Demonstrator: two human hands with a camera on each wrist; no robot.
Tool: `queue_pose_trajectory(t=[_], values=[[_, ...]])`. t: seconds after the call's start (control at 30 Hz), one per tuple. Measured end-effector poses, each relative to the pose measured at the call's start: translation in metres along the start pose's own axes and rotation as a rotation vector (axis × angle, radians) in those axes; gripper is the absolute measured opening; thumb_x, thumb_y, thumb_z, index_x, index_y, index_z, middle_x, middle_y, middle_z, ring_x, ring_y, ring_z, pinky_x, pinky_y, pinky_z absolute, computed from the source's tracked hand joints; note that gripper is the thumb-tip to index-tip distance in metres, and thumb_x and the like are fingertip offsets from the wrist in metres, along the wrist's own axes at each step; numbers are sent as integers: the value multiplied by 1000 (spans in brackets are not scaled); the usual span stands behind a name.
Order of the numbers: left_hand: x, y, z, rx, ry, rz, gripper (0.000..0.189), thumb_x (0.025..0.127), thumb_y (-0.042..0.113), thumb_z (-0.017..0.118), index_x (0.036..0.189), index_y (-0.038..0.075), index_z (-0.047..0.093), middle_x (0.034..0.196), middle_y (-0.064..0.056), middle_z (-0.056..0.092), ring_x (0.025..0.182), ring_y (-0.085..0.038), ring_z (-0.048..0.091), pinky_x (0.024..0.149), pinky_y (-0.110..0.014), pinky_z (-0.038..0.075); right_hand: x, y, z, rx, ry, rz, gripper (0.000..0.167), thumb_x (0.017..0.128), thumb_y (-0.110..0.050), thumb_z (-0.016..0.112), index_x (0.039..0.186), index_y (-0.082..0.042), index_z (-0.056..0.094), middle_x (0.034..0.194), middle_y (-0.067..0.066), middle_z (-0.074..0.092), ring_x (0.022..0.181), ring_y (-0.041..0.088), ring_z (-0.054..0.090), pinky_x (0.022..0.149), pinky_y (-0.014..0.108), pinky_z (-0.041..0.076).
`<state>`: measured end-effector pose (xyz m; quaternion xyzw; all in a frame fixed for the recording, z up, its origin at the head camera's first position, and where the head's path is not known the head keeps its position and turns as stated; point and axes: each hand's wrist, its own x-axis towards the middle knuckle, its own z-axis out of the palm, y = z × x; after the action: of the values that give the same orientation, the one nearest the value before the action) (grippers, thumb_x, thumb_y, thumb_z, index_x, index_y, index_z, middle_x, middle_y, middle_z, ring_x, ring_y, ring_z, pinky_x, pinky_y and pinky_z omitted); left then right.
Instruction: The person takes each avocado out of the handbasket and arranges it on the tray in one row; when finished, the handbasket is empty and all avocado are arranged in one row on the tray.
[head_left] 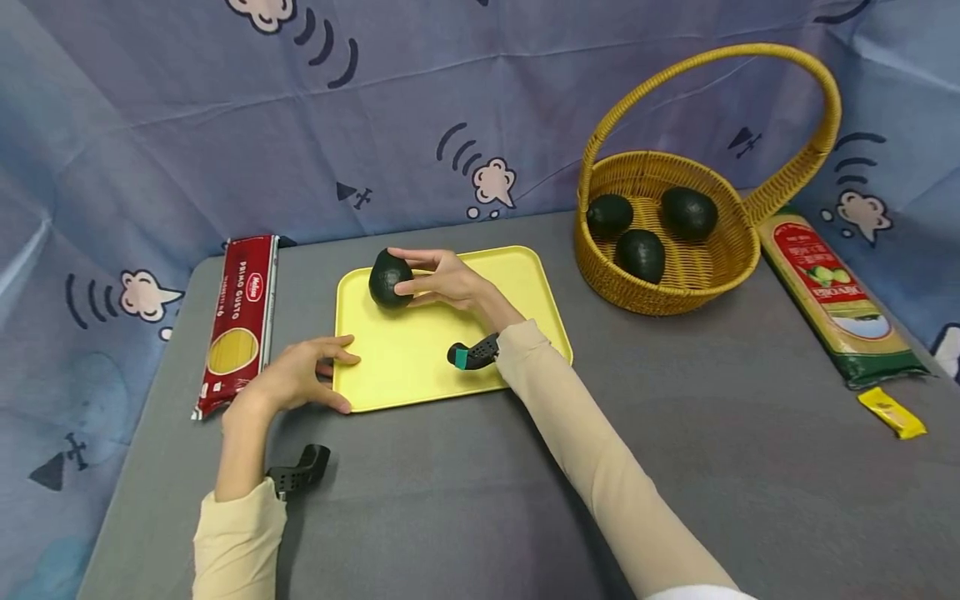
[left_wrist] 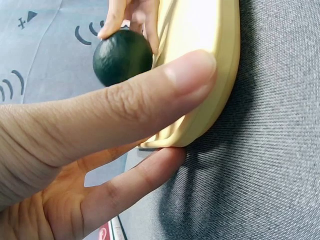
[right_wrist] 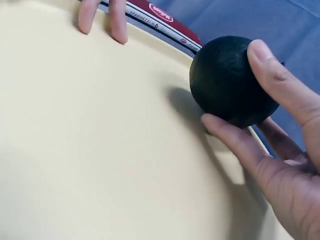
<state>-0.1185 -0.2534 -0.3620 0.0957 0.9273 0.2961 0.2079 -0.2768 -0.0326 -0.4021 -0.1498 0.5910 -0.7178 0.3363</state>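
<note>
Over the back left part of a yellow tray [head_left: 408, 354], my right hand [head_left: 453, 282] grips a dark green avocado [head_left: 388, 278] between thumb and fingers. In the right wrist view the avocado [right_wrist: 225, 82] is held above the tray surface, its shadow falling on the tray. My left hand [head_left: 294, 375] holds the tray's left edge near the front corner. The left wrist view has its thumb [left_wrist: 150, 95] across the tray's side and another finger against the outside of the corner.
A yellow wicker basket [head_left: 660, 302] with a tall handle holds several avocados at the back right. Beside it lies a green and gold bag [head_left: 840, 292], with a small yellow packet [head_left: 892, 412] in front. A red spaghetti pack [head_left: 238, 321] lies left of the tray.
</note>
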Motion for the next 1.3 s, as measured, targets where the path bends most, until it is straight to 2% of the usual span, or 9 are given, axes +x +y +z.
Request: queue_pose_trajectory(t=[0.17, 0.43, 0.53, 0.67, 0.93, 1.3], values=[[-1, 1, 0, -12, 6, 12, 65, 68, 19, 88, 124, -3, 63, 147, -21, 39, 111, -33, 58, 96, -47, 46, 11, 4, 10, -6, 0, 5, 63, 84, 10, 67, 141, -12, 50, 139, 14, 48, 114, 31, 57, 83, 45, 55], [1, -1, 1, 4, 10, 0, 64, 69, 19, 87, 124, -2, 63, 147, -20, 39, 112, -33, 58, 95, -47, 46, 23, 4, 29, -78, 16, -8, 62, 84, 5, 70, 140, -14, 52, 135, 14, 52, 112, 27, 58, 82, 43, 55], [1, -3, 1, 3, 9, -1, 64, 69, 18, 87, 125, -1, 63, 147, -20, 39, 111, -33, 58, 95, -47, 47, 29, 2, 34, -156, 41, -20, 62, 82, 1, 73, 138, -17, 54, 132, 12, 56, 108, 22, 60, 79, 35, 56], [2, -4, 0, -3, 13, -8, 64, 68, 18, 87, 125, -1, 63, 148, -19, 39, 111, -32, 57, 94, -46, 47, 34, 0, 37, -231, 64, -29, 62, 81, -4, 75, 138, -20, 55, 135, 11, 55, 110, 21, 60, 77, 31, 55], [4, -2, 0, 43, 9, -7, 64, 69, 20, 87, 124, -1, 63, 147, -20, 39, 115, -36, 56, 99, -48, 44, 39, 6, 41, -101, 35, -28, 62, 84, 2, 70, 140, -16, 52, 137, 11, 51, 111, 25, 61, 86, 37, 54], [3, -1, -1, 45, 8, -22, 64, 68, 21, 88, 124, -1, 64, 147, -20, 39, 114, -36, 56, 99, -48, 44, 41, 7, 42, -108, 42, -34, 63, 84, 2, 70, 140, -17, 51, 140, 13, 50, 116, 26, 57, 90, 41, 52]])
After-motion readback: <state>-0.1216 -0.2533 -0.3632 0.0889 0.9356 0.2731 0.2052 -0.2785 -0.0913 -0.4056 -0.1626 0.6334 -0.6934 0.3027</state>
